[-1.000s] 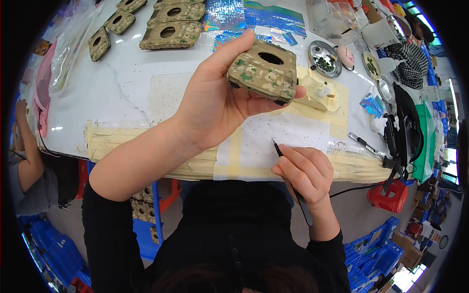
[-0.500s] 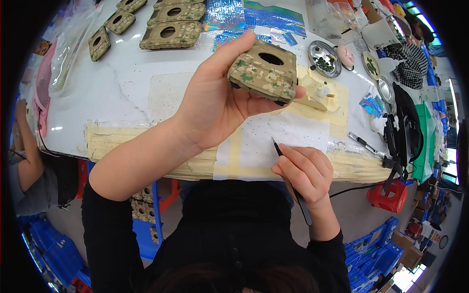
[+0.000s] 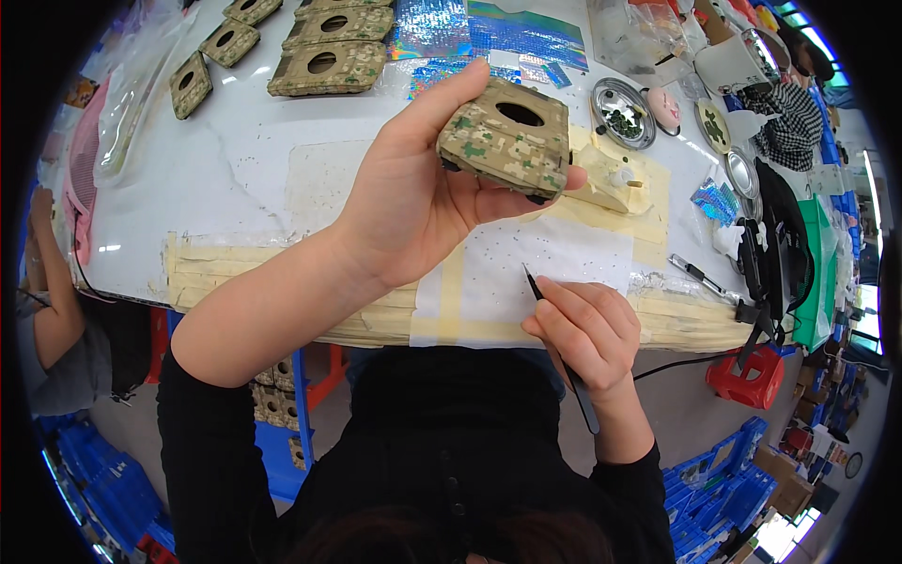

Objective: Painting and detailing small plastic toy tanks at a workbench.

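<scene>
My left hand [image 3: 413, 188] is closed around a camouflage-patterned toy vehicle hull [image 3: 498, 146], tilted above the table, with a dark oval hole in its top. Below it, my right hand [image 3: 592, 329] pinches black tweezers [image 3: 573, 381], whose tips point up and left over a white paper sheet [image 3: 526, 315]. Tiny specks [image 3: 521, 254] are scattered across that sheet; they are too small to identify. Beyond my left hand, a yellowish block [image 3: 615, 193] with a small white cap on it sits on masking tape.
More camouflage hulls [image 3: 324, 70] stand at the back left. Shiny holographic sheets [image 3: 526, 33] lie at the back. To the right are a round metal dish [image 3: 622, 113] with dark green bits, a pen [image 3: 697, 274] and a green bin [image 3: 816, 277]. Another person's arm [image 3: 58, 291] shows at far left.
</scene>
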`<state>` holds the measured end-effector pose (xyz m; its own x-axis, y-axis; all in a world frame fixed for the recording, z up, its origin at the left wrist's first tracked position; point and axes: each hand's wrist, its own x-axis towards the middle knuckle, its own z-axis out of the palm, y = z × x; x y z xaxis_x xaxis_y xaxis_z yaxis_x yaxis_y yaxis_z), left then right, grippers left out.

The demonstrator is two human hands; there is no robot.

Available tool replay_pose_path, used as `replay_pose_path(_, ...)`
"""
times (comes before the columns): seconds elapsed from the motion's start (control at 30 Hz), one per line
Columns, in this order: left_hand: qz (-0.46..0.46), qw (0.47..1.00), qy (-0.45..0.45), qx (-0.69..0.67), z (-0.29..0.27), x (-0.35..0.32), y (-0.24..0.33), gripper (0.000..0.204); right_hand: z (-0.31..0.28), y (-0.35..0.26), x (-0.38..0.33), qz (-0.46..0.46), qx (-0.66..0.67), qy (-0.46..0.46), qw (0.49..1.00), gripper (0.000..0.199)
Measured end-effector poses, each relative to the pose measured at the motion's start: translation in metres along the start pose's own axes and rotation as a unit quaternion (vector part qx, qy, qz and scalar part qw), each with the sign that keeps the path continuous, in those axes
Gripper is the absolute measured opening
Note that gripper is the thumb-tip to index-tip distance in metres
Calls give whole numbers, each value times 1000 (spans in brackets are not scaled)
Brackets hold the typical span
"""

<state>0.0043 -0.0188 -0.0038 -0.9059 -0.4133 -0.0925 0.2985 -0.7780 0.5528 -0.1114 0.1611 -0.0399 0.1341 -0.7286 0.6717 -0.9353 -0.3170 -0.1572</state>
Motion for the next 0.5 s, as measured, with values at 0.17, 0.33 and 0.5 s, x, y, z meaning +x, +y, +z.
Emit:
replay_pose_path(0.17, 0, 1000, -3, -1, 0, 0, 0, 53, 0, 0, 0, 1, -3, 0, 1000, 20)
replay_pose_path(0.33, 4, 1000, 4, 2, 1, 0, 0, 52, 0, 0, 0, 0, -2, -2, 1000, 21)
replay_pose_path(0.5, 0, 1000, -5, -4, 0, 0, 0, 53, 0, 0, 0, -1, -2, -2, 1000, 21)
